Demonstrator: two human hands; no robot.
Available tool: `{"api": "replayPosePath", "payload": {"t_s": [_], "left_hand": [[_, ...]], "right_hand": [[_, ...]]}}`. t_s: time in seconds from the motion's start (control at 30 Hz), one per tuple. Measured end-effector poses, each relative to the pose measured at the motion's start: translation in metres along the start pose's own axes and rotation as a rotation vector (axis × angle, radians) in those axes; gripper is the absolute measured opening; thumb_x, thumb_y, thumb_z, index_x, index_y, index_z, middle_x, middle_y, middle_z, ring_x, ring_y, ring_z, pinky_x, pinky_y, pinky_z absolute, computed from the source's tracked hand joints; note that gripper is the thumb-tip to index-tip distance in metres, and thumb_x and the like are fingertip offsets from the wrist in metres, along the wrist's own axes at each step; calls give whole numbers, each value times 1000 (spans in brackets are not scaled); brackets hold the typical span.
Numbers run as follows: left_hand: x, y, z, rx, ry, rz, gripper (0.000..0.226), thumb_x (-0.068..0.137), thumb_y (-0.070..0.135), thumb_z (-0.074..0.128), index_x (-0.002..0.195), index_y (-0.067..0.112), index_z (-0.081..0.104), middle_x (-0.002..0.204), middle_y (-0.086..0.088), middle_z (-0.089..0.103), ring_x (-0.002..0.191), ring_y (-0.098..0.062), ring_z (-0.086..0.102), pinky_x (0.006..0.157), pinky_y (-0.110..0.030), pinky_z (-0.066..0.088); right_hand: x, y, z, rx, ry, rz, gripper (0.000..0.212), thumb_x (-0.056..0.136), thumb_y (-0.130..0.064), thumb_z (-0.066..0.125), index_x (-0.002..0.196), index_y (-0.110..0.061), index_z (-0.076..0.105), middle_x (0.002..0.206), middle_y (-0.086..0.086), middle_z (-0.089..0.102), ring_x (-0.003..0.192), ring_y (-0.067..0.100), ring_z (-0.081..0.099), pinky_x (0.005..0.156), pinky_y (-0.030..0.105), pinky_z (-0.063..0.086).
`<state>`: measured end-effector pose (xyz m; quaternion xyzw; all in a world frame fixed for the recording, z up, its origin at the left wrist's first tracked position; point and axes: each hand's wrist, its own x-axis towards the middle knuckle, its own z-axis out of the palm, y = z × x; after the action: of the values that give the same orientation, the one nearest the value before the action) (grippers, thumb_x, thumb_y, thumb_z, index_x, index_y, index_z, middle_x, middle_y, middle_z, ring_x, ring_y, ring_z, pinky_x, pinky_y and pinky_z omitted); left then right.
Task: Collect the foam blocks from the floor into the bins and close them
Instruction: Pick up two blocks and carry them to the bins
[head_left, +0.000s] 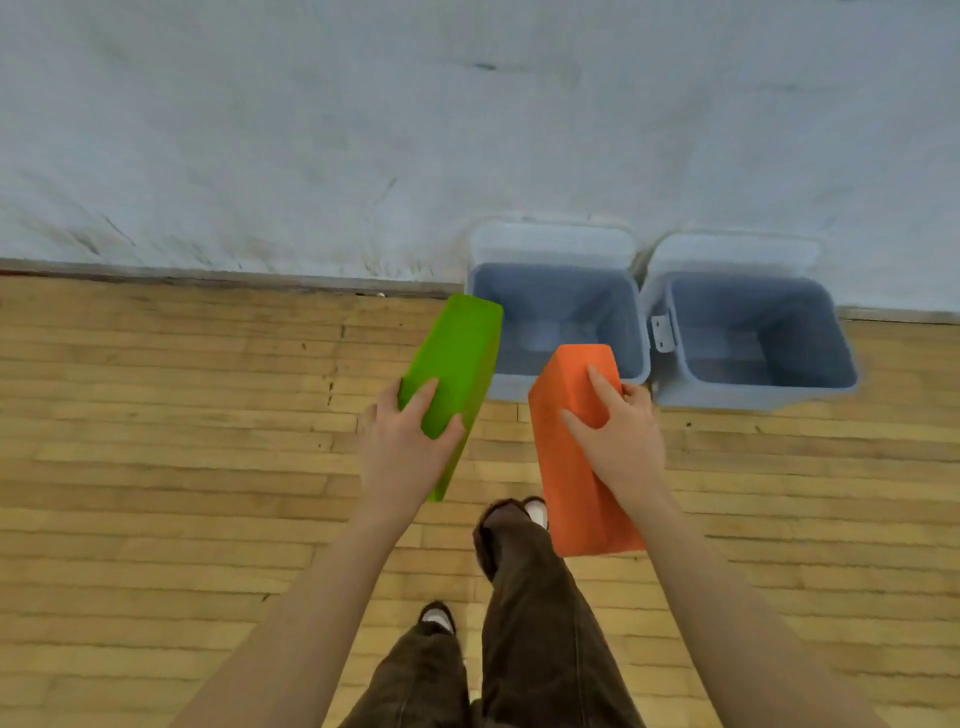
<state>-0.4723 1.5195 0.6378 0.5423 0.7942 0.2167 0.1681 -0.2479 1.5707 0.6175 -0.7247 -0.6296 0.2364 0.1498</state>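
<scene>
While the left hand (400, 452) grasps a green foam block (457, 358), the right hand (621, 441) clutches an orange foam block (576, 467); two open grey bins (644, 364) sit at one o'clock against the wall (311, 130).

Matt, grainy foam blocks, green (457, 358) and orange (576, 447); smooth plastic bins (566, 387); worn wooden floor (182, 441).

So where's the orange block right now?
In the head view, the orange block is held up in the right hand, just in front of the left bin, with the green block in the left hand beside it.
</scene>
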Motion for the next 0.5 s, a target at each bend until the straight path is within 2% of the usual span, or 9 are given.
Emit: {"api": "replayPosePath", "payload": {"t_s": [0.27,0.5], "left_hand": [[187,43,110,-76,-64,-63,53,81,42,65,130,26,55,139,-13,42,119,-33,46,94,-46,45],[319,68,204,-120,-120,-182,54,87,43,59,136,22,48,145,-13,34,127,-32,40,93,-46,45]], "right_hand": [[215,4,37,-21,-14,6,69,82,-53,61,143,-38,32,138,7,35,122,31,38,97,50,41],[373,11,83,-48,-55,7,67,87,-51,54,146,-37,25,146,9,29,126,35,34,94,54,42]]}}
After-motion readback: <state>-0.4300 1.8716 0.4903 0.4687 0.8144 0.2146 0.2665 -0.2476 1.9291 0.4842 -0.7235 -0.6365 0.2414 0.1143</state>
